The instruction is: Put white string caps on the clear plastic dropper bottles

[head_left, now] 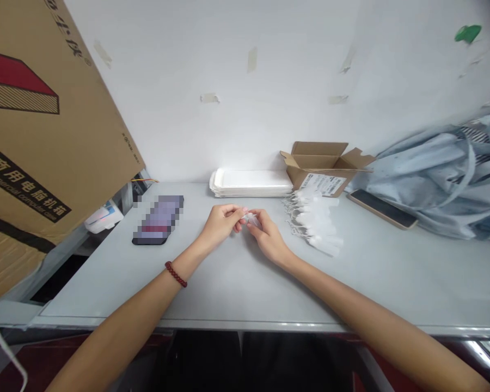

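Note:
My left hand (pixel 221 222) and my right hand (pixel 268 235) meet over the middle of the grey table (pixel 237 283). Both pinch a small clear-white piece (pixel 250 218) between their fingertips; it is too small to name. A red bead bracelet (pixel 175 274) sits on my left wrist. Just right of my right hand lies a pile of several small white items with strings (pixel 314 223).
A stack of white trays (pixel 251 183) and an open cardboard box (pixel 324 166) stand at the back by the wall. One phone (pixel 158 220) lies at the left, another phone (pixel 381 208) at the right beside a blue-grey bag (pixel 445 179). A big carton (pixel 44 130) leans at the left.

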A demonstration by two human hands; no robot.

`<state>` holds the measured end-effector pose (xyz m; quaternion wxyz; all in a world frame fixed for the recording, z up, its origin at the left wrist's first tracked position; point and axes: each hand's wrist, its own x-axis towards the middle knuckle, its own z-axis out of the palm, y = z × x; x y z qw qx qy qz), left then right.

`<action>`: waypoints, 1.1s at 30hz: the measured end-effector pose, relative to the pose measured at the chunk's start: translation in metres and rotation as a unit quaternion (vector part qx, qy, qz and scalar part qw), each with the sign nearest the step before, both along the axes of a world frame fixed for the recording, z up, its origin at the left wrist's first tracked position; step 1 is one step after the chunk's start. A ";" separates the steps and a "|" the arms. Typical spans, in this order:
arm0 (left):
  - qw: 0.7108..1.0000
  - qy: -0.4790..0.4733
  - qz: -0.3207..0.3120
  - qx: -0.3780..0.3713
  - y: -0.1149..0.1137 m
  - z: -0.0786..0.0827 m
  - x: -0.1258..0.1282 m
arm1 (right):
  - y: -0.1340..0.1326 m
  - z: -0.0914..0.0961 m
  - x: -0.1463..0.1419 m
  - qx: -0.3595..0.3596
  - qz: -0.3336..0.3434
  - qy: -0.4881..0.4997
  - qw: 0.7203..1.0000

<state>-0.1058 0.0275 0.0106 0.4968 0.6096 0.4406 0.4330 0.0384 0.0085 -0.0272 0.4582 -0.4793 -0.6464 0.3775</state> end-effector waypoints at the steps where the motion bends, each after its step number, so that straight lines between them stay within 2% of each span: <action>1: 1.000 0.001 -0.002 0.001 0.000 0.000 0.000 | 0.000 0.000 0.000 -0.002 0.001 0.002 1.000; 13: 0.999 0.041 -0.024 -0.007 -0.001 0.000 -0.001 | 0.002 -0.005 0.001 -0.013 -0.008 0.015 1.000; 26: 0.995 0.074 -0.064 0.020 -0.002 -0.001 -0.002 | 0.004 -0.004 0.002 -0.033 -0.037 0.060 0.997; 33: 0.999 0.028 0.003 -0.015 0.001 -0.001 -0.001 | 0.004 -0.004 0.002 -0.022 -0.045 0.039 0.998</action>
